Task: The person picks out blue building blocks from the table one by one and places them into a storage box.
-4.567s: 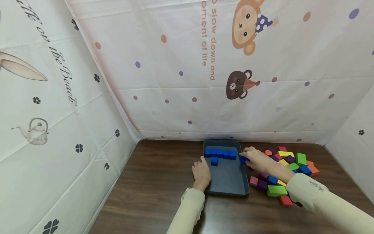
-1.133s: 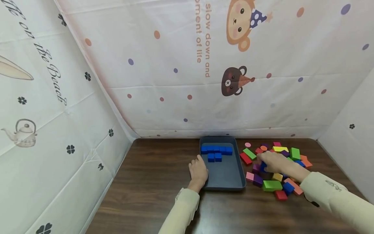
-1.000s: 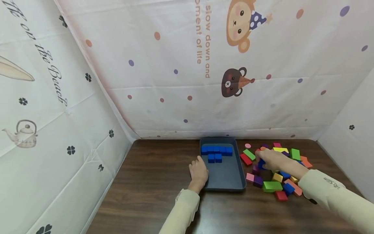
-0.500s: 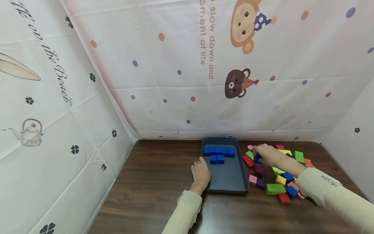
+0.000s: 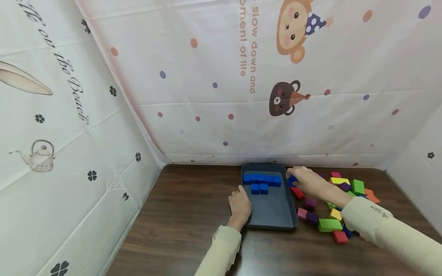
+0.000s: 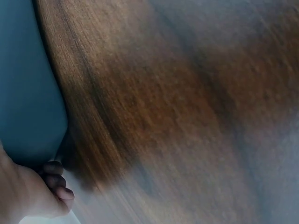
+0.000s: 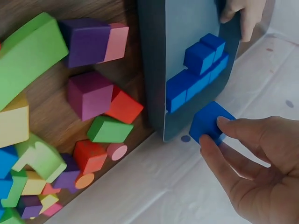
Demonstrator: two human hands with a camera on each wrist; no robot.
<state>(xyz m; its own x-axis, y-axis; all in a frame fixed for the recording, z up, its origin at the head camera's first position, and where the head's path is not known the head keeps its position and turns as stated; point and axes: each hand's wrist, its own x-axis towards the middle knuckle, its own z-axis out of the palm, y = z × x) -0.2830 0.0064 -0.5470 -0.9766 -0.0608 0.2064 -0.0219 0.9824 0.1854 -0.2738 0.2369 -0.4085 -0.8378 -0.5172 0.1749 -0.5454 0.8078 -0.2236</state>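
While the left hand is kept resting against the left rim of the dark tray, thumb over the edge as before, the right hand has been carried away from the heap of coloured blocks at the right of the head frame. About a second ago it was seen down among the loose pieces; now it is raised just outside the tray's upper right corner. A blue cube is pinched between the thumb and fingertips; the hold is narrow, closed on the cube alone. In the right wrist view the cube is seen in the lower middle of the frame, hanging past the tray's far end and not yet over its floor.

Inside the tray, a row of blue cubes is laid along the far wall, and two more blue cubes sit touching it on the near side; this arrangement has not been disturbed over the last second. It is judged that one more blue piece has been drawn from the pile and brought to the tray, though nothing has been set down yet. Red, purple, pink, green and yellow pieces are left on the wooden table right of the tray. The left wrist view is blurred; only curled fingers by the tray edge can be made out.
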